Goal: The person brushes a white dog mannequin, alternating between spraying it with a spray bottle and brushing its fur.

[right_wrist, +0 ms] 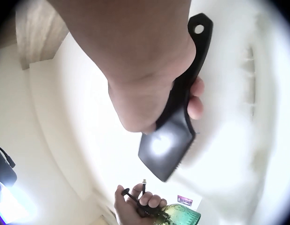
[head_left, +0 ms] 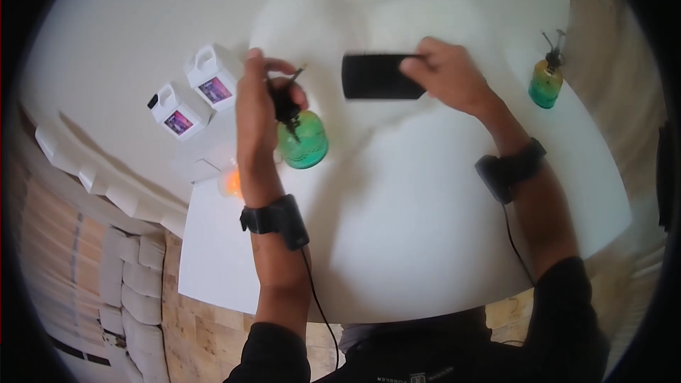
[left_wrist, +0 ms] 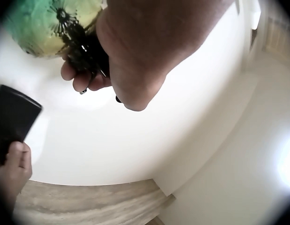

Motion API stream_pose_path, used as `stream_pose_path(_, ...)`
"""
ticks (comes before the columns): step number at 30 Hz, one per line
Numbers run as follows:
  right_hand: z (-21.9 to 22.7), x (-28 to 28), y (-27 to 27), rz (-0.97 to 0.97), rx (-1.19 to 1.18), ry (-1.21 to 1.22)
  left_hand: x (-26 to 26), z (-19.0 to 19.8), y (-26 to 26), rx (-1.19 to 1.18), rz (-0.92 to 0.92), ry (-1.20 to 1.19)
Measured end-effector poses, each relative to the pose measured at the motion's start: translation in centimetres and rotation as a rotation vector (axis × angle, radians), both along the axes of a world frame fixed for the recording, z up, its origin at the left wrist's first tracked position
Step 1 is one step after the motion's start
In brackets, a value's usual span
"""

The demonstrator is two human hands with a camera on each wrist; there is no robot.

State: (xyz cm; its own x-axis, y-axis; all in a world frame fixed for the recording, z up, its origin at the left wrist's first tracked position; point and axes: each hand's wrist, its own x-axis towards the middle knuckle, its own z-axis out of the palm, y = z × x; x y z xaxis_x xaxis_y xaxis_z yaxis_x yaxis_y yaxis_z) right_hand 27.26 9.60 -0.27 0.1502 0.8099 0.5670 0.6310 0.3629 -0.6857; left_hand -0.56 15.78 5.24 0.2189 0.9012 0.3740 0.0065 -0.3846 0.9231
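A green and yellow glass bottle (head_left: 305, 143) with a black pump top is held at its neck by the left hand (head_left: 257, 110), whose fingers curl round the black part. That bottle (left_wrist: 39, 23) fills the upper left of the left wrist view, beside the left hand (left_wrist: 140, 51). The right hand (head_left: 454, 78) grips a flat black brush (head_left: 379, 76) to the right of the bottle. In the right wrist view the brush (right_wrist: 168, 145) shows a handle with a hole at its end and fine teeth along one edge; the right hand (right_wrist: 140, 93) wraps the handle.
Two white jugs, one (head_left: 213, 85) behind the other (head_left: 179, 117), stand at the left with purple labels. An orange glowing item (head_left: 233, 182) is partly hidden by the left forearm. A second bottle (head_left: 545, 86) stands at the right of the white table (head_left: 411, 241).
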Motion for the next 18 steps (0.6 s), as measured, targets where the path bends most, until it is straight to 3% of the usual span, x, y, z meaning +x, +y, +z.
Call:
stream_pose_path(1, -0.1, 0.4, 0.0, 0.024, 0.029, -0.193, -0.3, 0.2, -0.1, 0.001, -0.012, -0.014)
stream_pose_path(3, 0.1, 0.9, -0.5, 0.137, -0.195, -0.336, -0.8, 0.5, -0.5, 0.013, 0.065, 0.001)
stream_pose_path(6, -0.2, 0.4, -0.5, 0.086, -0.305, -0.547, -1.5, 1.0, -1.3, -0.005, 0.064, 0.084)
stream_pose_path(9, 0.6, -0.2, -0.7, 0.145, -0.108, -0.416, -1.8, 0.9, -1.7, -0.01, 0.06, 0.12)
stream_pose_path(11, 1.5, -0.4, -1.1, 0.082, -0.073, 0.047, -1.7, 1.1, -1.7, -0.001, 0.043, 0.086)
stream_pose_path(13, 1.8, -0.2, -0.6, 0.052, 0.123, 0.273, -1.6, 1.1, -1.6, 0.027, 0.055, 0.035)
stream_pose_path(15, 1.7, 0.4, -0.3, 0.017, 0.12, 0.503, -1.3, 1.0, -1.6, 0.042, 0.073, 0.017)
stream_pose_path(18, 1.4, 0.3, -0.3, -0.006, 0.124, 0.588, -1.1, 1.0, -1.5, 0.047, 0.073, -0.015)
